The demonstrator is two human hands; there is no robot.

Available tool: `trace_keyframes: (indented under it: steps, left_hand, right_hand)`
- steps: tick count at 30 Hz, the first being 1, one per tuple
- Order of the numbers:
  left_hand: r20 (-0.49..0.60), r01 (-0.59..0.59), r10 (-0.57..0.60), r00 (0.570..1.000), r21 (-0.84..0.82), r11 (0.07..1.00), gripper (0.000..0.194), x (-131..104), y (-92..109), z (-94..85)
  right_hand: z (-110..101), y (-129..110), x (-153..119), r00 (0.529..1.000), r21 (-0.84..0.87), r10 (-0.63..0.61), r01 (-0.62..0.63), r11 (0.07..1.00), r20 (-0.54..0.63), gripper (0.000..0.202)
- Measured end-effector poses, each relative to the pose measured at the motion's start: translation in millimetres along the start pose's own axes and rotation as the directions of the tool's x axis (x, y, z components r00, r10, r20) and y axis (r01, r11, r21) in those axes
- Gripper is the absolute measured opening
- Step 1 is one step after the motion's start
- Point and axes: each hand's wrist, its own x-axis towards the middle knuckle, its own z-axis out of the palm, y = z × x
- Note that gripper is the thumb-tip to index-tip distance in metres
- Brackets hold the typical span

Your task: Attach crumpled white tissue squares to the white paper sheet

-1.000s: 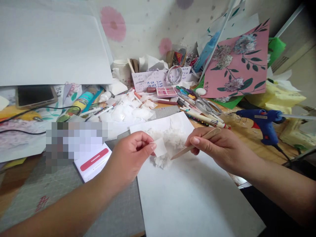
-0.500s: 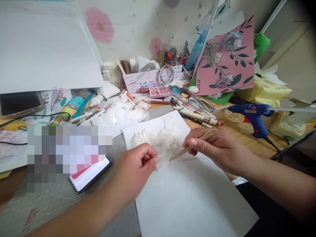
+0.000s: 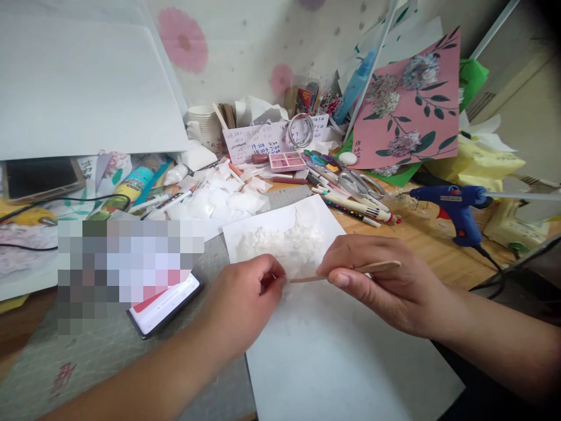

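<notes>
My left hand (image 3: pixel 252 301) is closed in a pinch on a small piece of thin, translucent white paper, mostly hidden at its fingertips. A thin wooden stick (image 3: pixel 385 266) lies across the fingers of my right hand (image 3: pixel 385 280), which grips it. The stick's far end meets the fingertips of my left hand, nearly level. Just beyond both hands, a heap of crumpled white pieces (image 3: pixel 284 242) rests on a white sheet (image 3: pixel 239 230). A larger pale board or sheet (image 3: pixel 342 362) lies below my hands.
A lit phone (image 3: pixel 164 307) lies on the grey cutting mat (image 3: pixel 205 380) at left. White scraps (image 3: pixel 214 196), pens (image 3: pixel 350 207) and scissors (image 3: pixel 359 182) crowd the back. A blue glue gun (image 3: pixel 460 204) is at right, below a pink flower picture (image 3: pixel 407 111).
My right hand has turned and lowered, bringing the stick from a steep slant to nearly level, its end now at my left fingertips. The view has shifted slightly.
</notes>
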Motion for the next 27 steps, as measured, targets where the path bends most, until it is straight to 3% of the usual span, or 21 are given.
trace_keyframes:
  steps: [8, 12, 18, 24, 27]
  left_hand:
    - [0.152, 0.177, -0.137, 0.979, -0.291, 0.940, 0.022, -4, 9, -6.8]
    - [0.154, 0.241, -0.196, 0.968, -0.381, 0.893, 0.023, -4, 8, -8.6]
    - [0.164, 0.252, -0.192, 0.968, -0.581, 0.774, 0.024, -5, 6, -12.8]
    - [0.142, 0.277, -0.237, 0.961, -0.507, 0.816, 0.020, -2, 6, -6.5]
    - [0.105, 0.207, -0.179, 0.978, -0.470, 0.858, 0.022, -4, 6, -10.2]
  right_hand:
    - [-5, 1, -4, 0.991, -0.026, 0.103, -0.106, 0.994, -0.090, 0.027]
    - [-5, 0, -6, 0.985, -0.014, 0.126, -0.128, 0.992, -0.114, 0.031]
    - [-11, -7, -3, 0.984, -0.010, 0.081, -0.084, 0.996, -0.158, 0.026]
    - [-6, -3, -2, 0.992, 0.044, 0.049, -0.045, 0.998, -0.115, 0.016]
    - [-6, -2, -2, 0.993, 0.049, 0.042, -0.037, 0.998, -0.106, 0.016]
